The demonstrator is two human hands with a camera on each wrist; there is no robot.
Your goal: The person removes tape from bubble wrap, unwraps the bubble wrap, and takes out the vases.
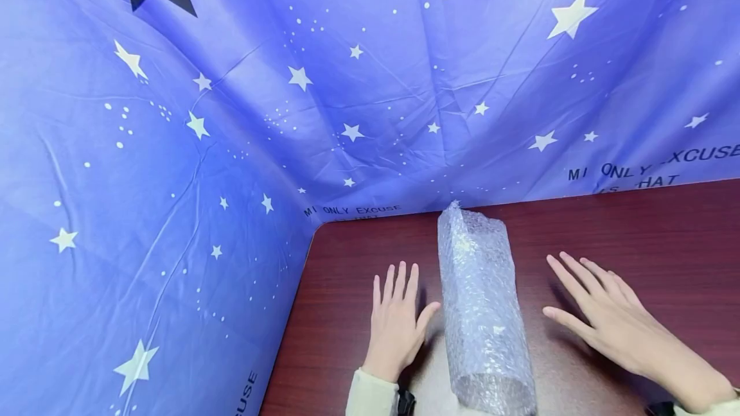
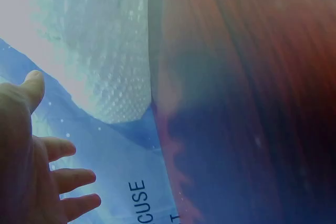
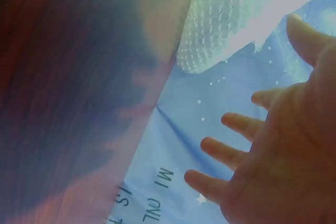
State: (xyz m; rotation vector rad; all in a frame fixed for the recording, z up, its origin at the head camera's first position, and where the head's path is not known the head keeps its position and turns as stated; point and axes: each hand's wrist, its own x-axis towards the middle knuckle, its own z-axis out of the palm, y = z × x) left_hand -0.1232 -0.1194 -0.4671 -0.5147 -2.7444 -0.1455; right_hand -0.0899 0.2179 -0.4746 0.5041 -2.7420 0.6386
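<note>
A roll of clear bubble wrap [image 1: 482,300] lies lengthwise on the dark red wooden table, its round end facing the person. To its left is the left hand [image 1: 396,326], fingers straight and thumb pointing toward the roll. On the other side the right hand [image 1: 607,320] is spread with straight fingers, a wider gap from the roll. Neither hand holds anything. In the left wrist view the bubble wrap [image 2: 105,51] shows past the thumb of the left hand [image 2: 31,156]. The right wrist view has the bubble wrap [image 3: 226,19] beyond the spread right hand [image 3: 283,140].
Blue cloth [image 1: 376,82] with white stars and printed lettering hangs behind the table [image 1: 653,242] and along its left side. The far end of the roll reaches close to the table's back edge. Dark bands circle both wrists.
</note>
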